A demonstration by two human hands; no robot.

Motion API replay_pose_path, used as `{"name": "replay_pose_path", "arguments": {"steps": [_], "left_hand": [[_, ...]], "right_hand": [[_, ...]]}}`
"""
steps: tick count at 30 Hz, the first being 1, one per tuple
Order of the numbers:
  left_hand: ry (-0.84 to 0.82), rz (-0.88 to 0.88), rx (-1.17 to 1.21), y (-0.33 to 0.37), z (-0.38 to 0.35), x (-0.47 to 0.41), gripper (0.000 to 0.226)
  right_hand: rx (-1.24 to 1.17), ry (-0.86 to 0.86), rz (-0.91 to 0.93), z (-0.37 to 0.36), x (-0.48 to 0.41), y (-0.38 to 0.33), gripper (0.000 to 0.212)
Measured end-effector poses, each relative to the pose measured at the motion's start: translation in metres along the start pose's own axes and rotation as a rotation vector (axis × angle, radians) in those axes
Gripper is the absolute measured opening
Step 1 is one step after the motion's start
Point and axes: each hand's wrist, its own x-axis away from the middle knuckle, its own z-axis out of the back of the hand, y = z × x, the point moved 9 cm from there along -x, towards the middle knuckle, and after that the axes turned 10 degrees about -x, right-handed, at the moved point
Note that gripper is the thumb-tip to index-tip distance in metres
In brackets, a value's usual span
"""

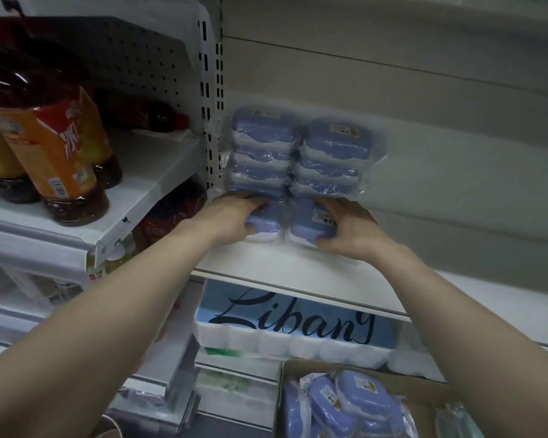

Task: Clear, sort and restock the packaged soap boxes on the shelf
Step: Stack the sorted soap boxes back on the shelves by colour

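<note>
So both bare hands are up on the white shelf here. The left grip is wrapped round a blue wrapped soap box, fingers curled over the top and thumb on the near side. The right grip has the second soap box the same way, fingers over its far right edge and thumb tucked under the near corner. The two boxes sit side by side between the grips, pretty much touching each other and low on the shelf board. Can't really tell if they're fully set down or a hair off it.

Right behind and above the grips are two stacks of the same blue boxes in clear plastic, pushed up against the back panel, left one next to the slotted post. The held boxes butt up against the bottom of those stacks.

Straight below the grips, one shelf down, there's a pack of white rolls with "Libang" written on it. Further down, under the right forearm, a cardboard box holds a loose pile of soap boxes. Off to the left of the left grip, on the next bay's shelf, are some dark bottles with orange labels.
</note>
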Motion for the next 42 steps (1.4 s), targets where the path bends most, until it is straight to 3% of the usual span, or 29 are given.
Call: {"name": "replay_pose_path", "arguments": {"steps": [5,15,23,35,42], "left_hand": [[0.091,0.0,-0.004,0.005,-0.003,-0.008,0.059],[0.087,-0.001,-0.158,0.003,-0.01,-0.01,0.061],[0.3,-0.036,-0.15,0.031,0.013,0.019,0.049],[0.39,-0.026,-0.139,0.129,0.018,0.107,0.045],[0.324,0.075,0.003,0.19,-0.055,0.181,0.046]], "right_hand": [[0.132,0.04,0.081,-0.011,-0.006,-0.001,0.066],[0.202,-0.022,0.061,-0.029,-0.001,0.007,0.07],[0.211,0.109,0.168,-0.008,0.021,0.0,0.055],[0.231,0.208,0.28,0.018,0.14,0.011,0.058],[0.123,0.278,0.417,-0.016,0.241,0.031,0.051]]}}
